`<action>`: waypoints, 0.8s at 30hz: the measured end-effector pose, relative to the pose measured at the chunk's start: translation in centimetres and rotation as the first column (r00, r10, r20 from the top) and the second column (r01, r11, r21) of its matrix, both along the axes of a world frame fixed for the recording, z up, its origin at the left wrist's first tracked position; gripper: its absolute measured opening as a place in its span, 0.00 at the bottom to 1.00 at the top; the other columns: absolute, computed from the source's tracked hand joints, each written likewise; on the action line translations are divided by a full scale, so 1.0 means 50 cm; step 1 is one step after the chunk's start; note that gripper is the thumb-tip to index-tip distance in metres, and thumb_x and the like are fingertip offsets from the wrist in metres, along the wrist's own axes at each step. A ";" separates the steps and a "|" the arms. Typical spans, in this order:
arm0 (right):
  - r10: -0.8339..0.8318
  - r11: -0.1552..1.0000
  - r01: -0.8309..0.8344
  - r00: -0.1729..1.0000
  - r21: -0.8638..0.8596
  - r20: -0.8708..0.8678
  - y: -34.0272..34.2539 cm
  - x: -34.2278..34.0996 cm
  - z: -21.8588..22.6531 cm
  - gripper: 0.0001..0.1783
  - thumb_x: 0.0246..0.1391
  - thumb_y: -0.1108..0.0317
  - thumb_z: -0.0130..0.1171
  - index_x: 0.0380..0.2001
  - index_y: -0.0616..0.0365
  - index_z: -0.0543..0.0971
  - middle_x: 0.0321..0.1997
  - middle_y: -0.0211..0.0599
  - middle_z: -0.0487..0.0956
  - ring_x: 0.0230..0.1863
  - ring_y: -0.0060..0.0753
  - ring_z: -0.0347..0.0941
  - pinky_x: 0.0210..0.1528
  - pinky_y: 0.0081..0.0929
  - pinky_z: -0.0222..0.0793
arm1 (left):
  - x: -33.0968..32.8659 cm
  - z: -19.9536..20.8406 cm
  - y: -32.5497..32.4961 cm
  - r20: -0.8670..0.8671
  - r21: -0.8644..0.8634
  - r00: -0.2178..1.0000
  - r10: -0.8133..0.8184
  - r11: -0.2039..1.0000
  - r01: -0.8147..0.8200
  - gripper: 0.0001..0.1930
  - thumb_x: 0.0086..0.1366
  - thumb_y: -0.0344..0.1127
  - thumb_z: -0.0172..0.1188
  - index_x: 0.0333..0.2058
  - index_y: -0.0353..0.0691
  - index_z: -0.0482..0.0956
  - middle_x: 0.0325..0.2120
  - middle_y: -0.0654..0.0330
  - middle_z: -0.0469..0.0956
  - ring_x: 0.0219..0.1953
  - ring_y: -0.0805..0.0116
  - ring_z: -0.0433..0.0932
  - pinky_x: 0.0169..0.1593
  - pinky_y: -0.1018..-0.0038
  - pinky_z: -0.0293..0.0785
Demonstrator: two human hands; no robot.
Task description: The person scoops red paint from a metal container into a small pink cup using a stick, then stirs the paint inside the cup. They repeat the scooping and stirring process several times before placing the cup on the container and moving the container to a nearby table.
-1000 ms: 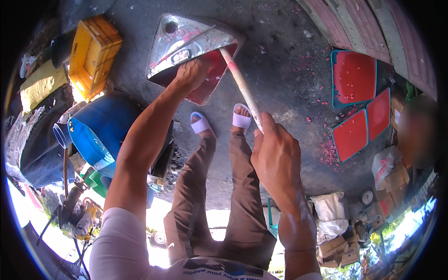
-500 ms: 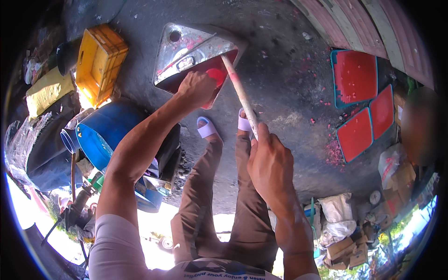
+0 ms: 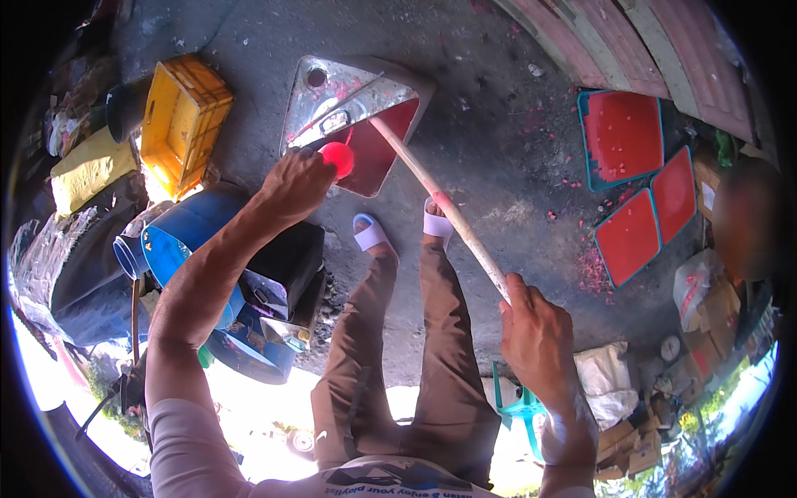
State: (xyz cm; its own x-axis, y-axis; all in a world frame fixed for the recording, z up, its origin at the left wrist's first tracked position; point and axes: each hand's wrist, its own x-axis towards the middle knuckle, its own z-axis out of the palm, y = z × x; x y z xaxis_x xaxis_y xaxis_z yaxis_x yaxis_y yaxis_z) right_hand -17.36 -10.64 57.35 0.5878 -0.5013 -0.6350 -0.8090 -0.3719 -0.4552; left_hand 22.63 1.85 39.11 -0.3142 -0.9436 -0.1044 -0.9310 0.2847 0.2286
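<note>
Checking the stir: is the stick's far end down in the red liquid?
Yes, the pale stick held by the right hand reaches into the metal basin.

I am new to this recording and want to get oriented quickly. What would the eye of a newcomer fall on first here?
First, the metal basin of red liquid on the grey ground at top centre, with the left hand holding a small red cup over it. Next, the long pale stick that the right hand grips, its far end in the basin. Three red trays lie at the right.
</note>
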 end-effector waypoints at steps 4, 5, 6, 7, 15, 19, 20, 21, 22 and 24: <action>0.095 0.988 -0.104 0.992 -0.116 -0.084 -0.023 -0.055 0.016 0.10 0.63 0.78 0.59 0.45 0.62 0.72 0.34 0.49 0.78 0.36 0.58 0.82 0.36 0.50 0.77 | 0.023 -0.002 0.013 0.054 0.040 0.998 -0.028 0.999 0.026 0.09 0.64 0.34 0.69 0.41 0.46 0.79 0.38 0.59 0.75 0.41 0.57 0.78 0.46 0.58 0.76; 0.073 0.992 -0.080 0.994 -0.099 -0.078 -0.024 -0.062 0.020 0.11 0.62 0.78 0.59 0.46 0.62 0.73 0.35 0.49 0.78 0.37 0.57 0.82 0.38 0.50 0.77 | 0.028 -0.004 0.011 0.027 0.011 0.998 -0.049 0.999 0.049 0.07 0.63 0.33 0.68 0.38 0.45 0.80 0.35 0.58 0.76 0.38 0.57 0.79 0.44 0.58 0.77; 0.069 0.992 -0.075 0.995 -0.102 -0.065 -0.021 -0.066 0.021 0.11 0.62 0.78 0.59 0.46 0.62 0.73 0.35 0.49 0.78 0.37 0.57 0.82 0.37 0.50 0.77 | 0.030 -0.006 0.009 0.000 -0.013 0.998 -0.070 0.997 0.070 0.04 0.63 0.31 0.66 0.36 0.44 0.81 0.32 0.58 0.78 0.35 0.57 0.80 0.42 0.58 0.78; 0.065 0.992 -0.070 0.997 -0.102 -0.051 -0.017 -0.067 0.023 0.11 0.62 0.79 0.59 0.46 0.62 0.73 0.35 0.49 0.78 0.37 0.57 0.82 0.37 0.50 0.77 | 0.032 -0.007 0.007 -0.025 -0.035 0.995 -0.092 0.995 0.091 0.01 0.63 0.30 0.65 0.34 0.43 0.83 0.30 0.58 0.80 0.32 0.57 0.81 0.40 0.57 0.78; 0.004 0.994 0.000 0.999 -0.107 0.035 0.037 -0.069 0.016 0.21 0.66 0.69 0.64 0.59 0.62 0.77 0.32 0.43 0.77 0.32 0.51 0.82 0.32 0.47 0.76 | 0.033 -0.035 -0.002 0.055 0.064 0.987 -0.152 0.987 0.149 0.03 0.65 0.36 0.67 0.34 0.46 0.82 0.30 0.58 0.79 0.36 0.57 0.81 0.42 0.58 0.78; -0.004 0.985 0.015 0.998 -0.173 0.063 0.033 -0.098 0.011 0.21 0.65 0.64 0.67 0.59 0.58 0.81 0.31 0.39 0.77 0.29 0.47 0.81 0.30 0.44 0.75 | 0.024 -0.037 -0.014 0.122 0.350 0.981 -0.148 0.932 0.097 0.05 0.66 0.38 0.67 0.31 0.47 0.83 0.30 0.59 0.80 0.35 0.57 0.82 0.43 0.58 0.78; -0.002 0.983 0.015 0.998 -0.185 0.071 0.028 -0.105 0.010 0.20 0.65 0.64 0.68 0.58 0.57 0.82 0.30 0.38 0.77 0.28 0.47 0.80 0.30 0.44 0.74 | 0.022 -0.035 -0.017 0.119 0.363 0.982 -0.149 0.927 0.097 0.06 0.66 0.38 0.67 0.30 0.47 0.83 0.30 0.58 0.81 0.35 0.56 0.83 0.42 0.58 0.78; -0.025 0.985 0.039 0.996 -0.170 0.083 0.020 -0.112 0.009 0.20 0.65 0.64 0.68 0.58 0.55 0.83 0.30 0.37 0.77 0.28 0.46 0.80 0.30 0.43 0.74 | 0.020 -0.033 -0.020 0.106 0.334 0.983 -0.150 0.936 0.107 0.06 0.66 0.37 0.67 0.29 0.46 0.84 0.30 0.58 0.82 0.35 0.56 0.84 0.42 0.58 0.79; -0.022 0.985 0.038 0.995 -0.169 0.094 0.010 -0.118 0.007 0.19 0.65 0.64 0.68 0.58 0.55 0.83 0.30 0.37 0.78 0.28 0.45 0.80 0.30 0.43 0.74 | 0.020 -0.031 -0.020 0.087 0.331 0.984 -0.157 0.936 0.120 0.07 0.66 0.37 0.67 0.28 0.46 0.84 0.29 0.57 0.83 0.36 0.56 0.84 0.42 0.58 0.79; -0.017 0.990 0.034 0.992 -0.140 0.121 -0.019 -0.127 -0.002 0.19 0.65 0.64 0.68 0.57 0.55 0.84 0.30 0.37 0.78 0.28 0.45 0.80 0.29 0.43 0.73 | 0.024 -0.027 -0.017 0.049 0.367 0.995 -0.089 0.928 0.065 0.06 0.66 0.37 0.66 0.30 0.46 0.84 0.30 0.57 0.83 0.36 0.56 0.84 0.42 0.58 0.80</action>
